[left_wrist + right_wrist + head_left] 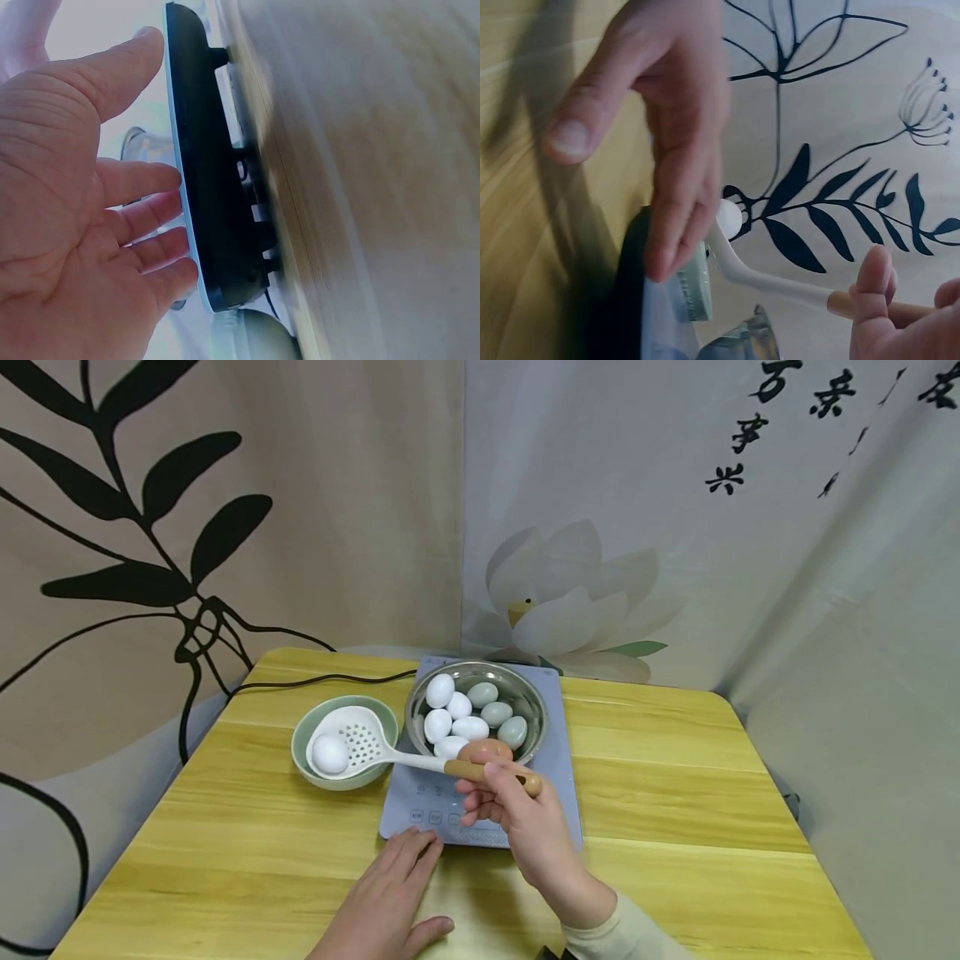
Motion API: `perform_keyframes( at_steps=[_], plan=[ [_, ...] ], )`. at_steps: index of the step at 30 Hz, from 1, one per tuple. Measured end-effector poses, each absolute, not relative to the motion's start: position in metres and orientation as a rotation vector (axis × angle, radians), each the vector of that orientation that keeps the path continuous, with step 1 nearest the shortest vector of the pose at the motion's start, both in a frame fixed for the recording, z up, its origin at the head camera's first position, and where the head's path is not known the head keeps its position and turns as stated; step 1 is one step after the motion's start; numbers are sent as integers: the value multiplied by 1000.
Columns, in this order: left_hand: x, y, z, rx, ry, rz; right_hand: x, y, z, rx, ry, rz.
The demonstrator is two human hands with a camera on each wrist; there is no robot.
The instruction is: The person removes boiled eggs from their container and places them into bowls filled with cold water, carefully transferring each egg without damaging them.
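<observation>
My right hand (525, 810) grips the wooden handle of a white slotted spoon (365, 739). A white egg (330, 753) lies in the spoon's head, which overlaps the pale green bowl (341, 784) left of the cooker. My left hand (393, 893) has its fingers extended, fingertips at the front edge of the induction cooker (557, 735); the left wrist view shows them along the cooker's side (214, 165). On the cooker stands a steel pot (534, 697) with several white eggs (437, 725), several grey-green eggs (497, 714) and a brown egg (487, 750), partly hidden by the spoon handle.
A wooden table (660, 793) carries everything. A black cord (322, 677) runs from the cooker's back left across the table. Behind hang curtains (360, 527) printed with leaves, a lotus and characters.
</observation>
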State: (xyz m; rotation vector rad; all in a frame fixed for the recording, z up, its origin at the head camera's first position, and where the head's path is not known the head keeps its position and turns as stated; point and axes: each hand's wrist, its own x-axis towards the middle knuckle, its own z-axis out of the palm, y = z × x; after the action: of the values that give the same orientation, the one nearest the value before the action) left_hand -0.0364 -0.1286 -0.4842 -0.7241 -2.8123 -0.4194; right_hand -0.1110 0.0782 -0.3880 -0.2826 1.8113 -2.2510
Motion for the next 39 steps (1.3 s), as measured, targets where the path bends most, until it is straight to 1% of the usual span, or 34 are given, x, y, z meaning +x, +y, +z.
perform_keyframes(
  at_steps=[5,12,15,22,26,29,32,39],
  plan=[
    [-36,-129,-487,-729,-2768,-390,-108,71,-396,-372,1992,-2170],
    [-37,-130,-490,-735,-2717,-366,-103,70,-405,-681,2207,-2040],
    [-38,-130,-492,-748,-2685,-361,-103,70,-410,-891,2339,-1953],
    [-41,-130,-496,-765,-2578,-338,-107,72,-417,-1539,2655,-1631],
    [-42,-130,-500,-774,-2538,-337,-108,74,-416,-1781,2723,-1463],
    [-42,-130,-502,-772,-2525,-331,-107,77,-414,-1869,2752,-1395],
    [-41,-130,-502,-760,-2540,-322,-106,81,-409,-1889,2745,-1435],
    [-38,-129,-497,-725,-2649,-339,-105,106,-392,-1924,2586,-1840]
  ],
)
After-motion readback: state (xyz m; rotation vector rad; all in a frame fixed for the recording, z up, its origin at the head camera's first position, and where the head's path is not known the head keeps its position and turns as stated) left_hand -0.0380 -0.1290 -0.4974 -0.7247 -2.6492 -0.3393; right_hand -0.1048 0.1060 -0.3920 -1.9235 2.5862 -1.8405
